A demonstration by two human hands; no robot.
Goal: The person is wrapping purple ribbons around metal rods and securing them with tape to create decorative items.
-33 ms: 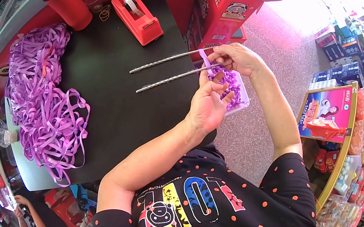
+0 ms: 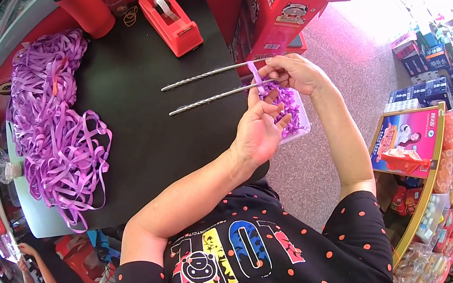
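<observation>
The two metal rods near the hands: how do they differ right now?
The upper rod has a purple ribbon looped over its near end, pinched by the right hand; the lower rod ends at the left hand, its tip hidden. The upper one reaches farther over the black table. Both are silvery, twisted and nearly parallel.

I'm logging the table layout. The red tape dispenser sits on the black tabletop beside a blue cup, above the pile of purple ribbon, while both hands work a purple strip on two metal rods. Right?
Not quite: the cup is red, not blue, as the head view shows. The rest holds: red tape dispenser on the black tabletop, purple ribbon pile below it, and the left hand and right hand working a purple strip on two metal rods.
</observation>
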